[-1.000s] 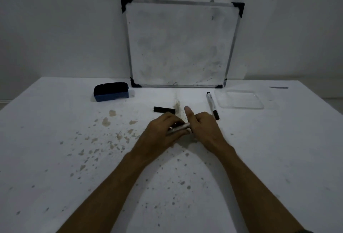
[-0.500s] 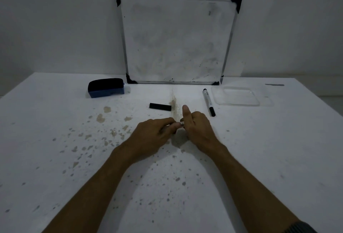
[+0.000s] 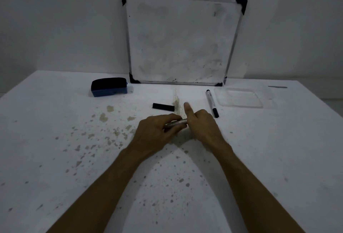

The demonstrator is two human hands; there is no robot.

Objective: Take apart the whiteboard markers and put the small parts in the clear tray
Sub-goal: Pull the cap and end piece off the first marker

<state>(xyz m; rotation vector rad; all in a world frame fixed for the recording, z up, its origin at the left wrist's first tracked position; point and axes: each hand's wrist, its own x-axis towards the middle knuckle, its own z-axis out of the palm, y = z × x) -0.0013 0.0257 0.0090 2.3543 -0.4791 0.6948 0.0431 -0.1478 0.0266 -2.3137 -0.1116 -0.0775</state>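
Both hands meet over the middle of the white table. My left hand [image 3: 157, 132] grips the grey barrel of a whiteboard marker [image 3: 176, 123], which lies roughly level between the hands. My right hand [image 3: 201, 124] closes on the barrel's right end, thumb pointing up; that end is hidden. A black cap [image 3: 163, 107] lies loose just beyond the hands. A second marker [image 3: 211, 103], capped, lies to the right, next to the clear tray [image 3: 239, 104], which looks empty.
A small whiteboard [image 3: 181, 41] leans on the wall at the back. A blue and black eraser [image 3: 109, 89] sits at the back left. The table [image 3: 55, 158] is speckled with brown stains. A thin dark object [image 3: 277, 87] lies at the far right.
The hands stay together on the marker barrel, with only small shifts of grip. The view has drifted slightly. Cap, second marker and tray have not moved.
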